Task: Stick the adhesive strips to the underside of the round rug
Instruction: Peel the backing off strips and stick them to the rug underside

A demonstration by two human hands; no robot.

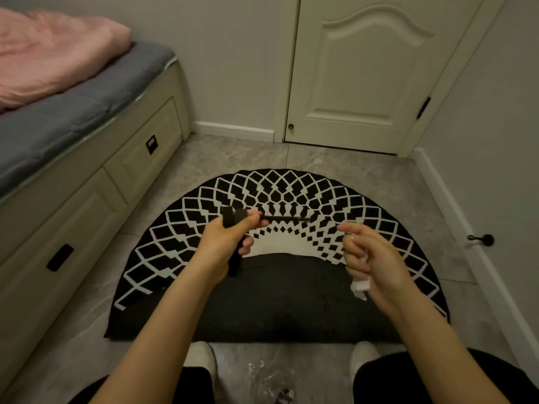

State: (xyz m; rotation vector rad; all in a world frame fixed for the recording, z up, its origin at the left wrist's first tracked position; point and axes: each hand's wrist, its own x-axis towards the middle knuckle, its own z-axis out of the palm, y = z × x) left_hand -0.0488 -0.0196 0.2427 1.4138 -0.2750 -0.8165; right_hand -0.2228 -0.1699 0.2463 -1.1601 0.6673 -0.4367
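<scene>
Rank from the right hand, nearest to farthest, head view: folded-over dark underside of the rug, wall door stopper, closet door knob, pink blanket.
From the right hand:
1. Dark underside of the rug, just below and left of it.
2. Door stopper, low on the right wall.
3. Door knob, ahead at the door's bottom left.
4. Pink blanket, far left on the bed.

The rug lies on the floor before me, its near part folded over onto itself, underside up. My left hand holds strips above the rug; my right hand is to its right. A bed stands at left, a door behind the rug. A plastic bag lies between my feet.
</scene>
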